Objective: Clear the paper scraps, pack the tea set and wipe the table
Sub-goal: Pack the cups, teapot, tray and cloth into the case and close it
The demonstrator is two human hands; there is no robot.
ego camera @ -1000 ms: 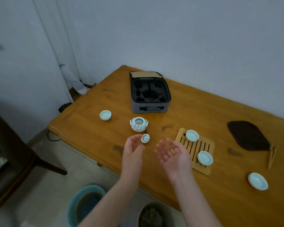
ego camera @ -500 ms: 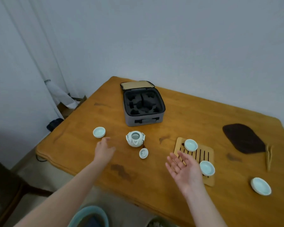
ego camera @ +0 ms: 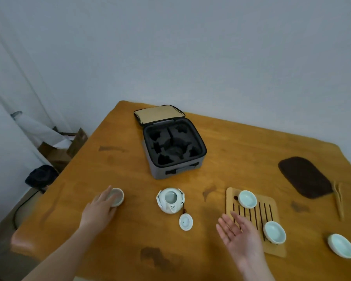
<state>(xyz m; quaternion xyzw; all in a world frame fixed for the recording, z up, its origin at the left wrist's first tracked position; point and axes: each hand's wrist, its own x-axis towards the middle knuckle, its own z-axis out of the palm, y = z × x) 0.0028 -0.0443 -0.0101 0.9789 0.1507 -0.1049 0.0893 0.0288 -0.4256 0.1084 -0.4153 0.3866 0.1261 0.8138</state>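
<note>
The tea cup (ego camera: 118, 196) nearest the table's (ego camera: 114, 171) left edge is in my left hand (ego camera: 98, 209). My thumb is up along its far side and my fingers curl round its near side, gripping it. I cannot tell whether it is off the wood or resting on it.

Toward the middle of the table from that cup, well apart from it, the teapot (ego camera: 170, 200) stands upright with its mouth uncovered. Its lid (ego camera: 185, 221) lies flat on the wood just beside it, on the side toward the near edge.

My right hand (ego camera: 241, 238) hovers palm up to the right of the lid, fingers straight and spread, holding nothing. Its fingertips reach over the left rim of the bamboo tray (ego camera: 251, 216). Two cups sit on that tray, the far cup (ego camera: 247, 199) at its far left corner and the near cup (ego camera: 274, 232) by its near right corner. A fourth cup (ego camera: 341, 245) stands on the bare wood beyond the tray, close to the table's right edge.

The carrying case (ego camera: 173, 145) sits open toward the far edge, straight beyond the teapot. Its flap is folded back and its black foam hollows face up. A dark cloth (ego camera: 304, 176) lies flat toward the far right corner, with the wooden tongs (ego camera: 338, 199) along its right side.
</note>
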